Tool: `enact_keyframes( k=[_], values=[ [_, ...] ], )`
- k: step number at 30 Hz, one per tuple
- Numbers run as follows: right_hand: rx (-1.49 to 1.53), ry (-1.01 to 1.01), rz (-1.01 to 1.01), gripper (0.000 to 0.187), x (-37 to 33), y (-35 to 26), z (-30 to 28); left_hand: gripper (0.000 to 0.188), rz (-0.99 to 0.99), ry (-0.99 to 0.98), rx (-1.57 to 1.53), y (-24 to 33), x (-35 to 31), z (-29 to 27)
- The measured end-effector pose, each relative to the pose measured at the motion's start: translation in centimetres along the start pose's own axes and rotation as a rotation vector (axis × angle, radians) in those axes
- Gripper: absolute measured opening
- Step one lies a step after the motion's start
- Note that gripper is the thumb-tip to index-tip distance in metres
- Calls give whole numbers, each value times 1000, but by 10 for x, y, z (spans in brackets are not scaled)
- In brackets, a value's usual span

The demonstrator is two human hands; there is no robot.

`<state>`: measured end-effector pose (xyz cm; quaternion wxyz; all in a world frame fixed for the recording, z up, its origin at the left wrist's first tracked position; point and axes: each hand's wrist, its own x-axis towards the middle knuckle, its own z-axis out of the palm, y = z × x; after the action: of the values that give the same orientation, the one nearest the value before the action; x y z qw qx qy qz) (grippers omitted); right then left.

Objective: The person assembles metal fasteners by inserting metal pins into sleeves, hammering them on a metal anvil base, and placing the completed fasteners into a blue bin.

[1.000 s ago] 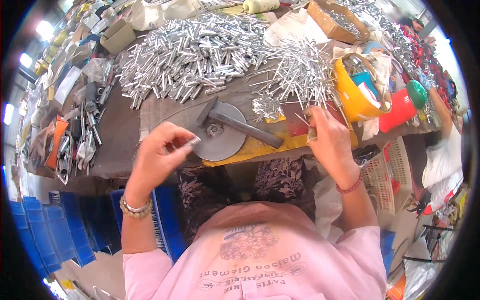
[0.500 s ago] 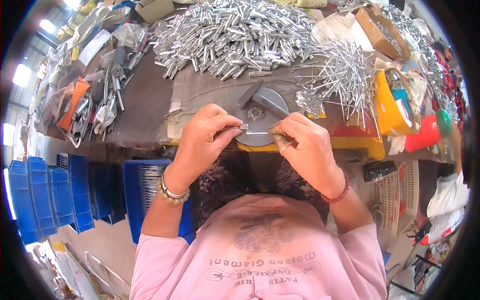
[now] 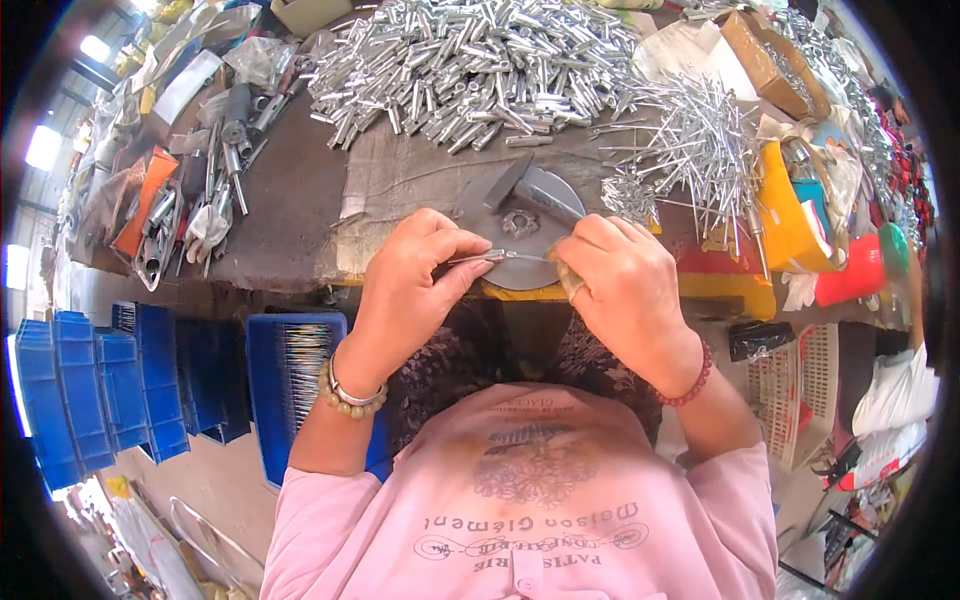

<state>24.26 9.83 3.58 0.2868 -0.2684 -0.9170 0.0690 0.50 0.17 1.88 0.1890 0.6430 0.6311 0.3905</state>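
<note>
My left hand [image 3: 420,275] pinches a small silvery metal sleeve [image 3: 496,254] between thumb and fingertips; most of it is hidden. From the closed fingers of my right hand [image 3: 620,275] a thin metal rod [image 3: 530,258] points left, its tip meeting the sleeve. Whether the tip is inside, I cannot tell. Both hands are above the near edge of a round grey metal plate [image 3: 568,190]. A hammer [image 3: 545,192] lies across this plate, its head toward the far left, its other end close to my right hand.
Beyond the plate rises a big heap of short metal tubes [image 3: 470,70]. Thin metal rods [image 3: 700,150] are piled to its right, by a yellow container [image 3: 785,205] and a red container [image 3: 845,270]. Tools [image 3: 235,130] crowd the left. A blue bin [image 3: 262,400] of rods stands below the table edge.
The rod in my right hand has come up against the sleeve in my left; a small gap separated them before. My right hand has shifted slightly right.
</note>
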Motion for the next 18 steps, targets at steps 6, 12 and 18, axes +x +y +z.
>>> enact_keyframes(
  k=[6, 12, 18],
  values=[
    [-6, 4, -49, 7, 5, 2, 1, 15, -19, 7, -52, 0, -1, 2],
    [6, 11, -70, 5, 8, 4, 1, 16, -11, 26, -108, -1, -2, 3],
    [39, -5, -67, 4, 10, 7, 3, 17, 2, 29, -81, -2, -1, 4]
  ],
)
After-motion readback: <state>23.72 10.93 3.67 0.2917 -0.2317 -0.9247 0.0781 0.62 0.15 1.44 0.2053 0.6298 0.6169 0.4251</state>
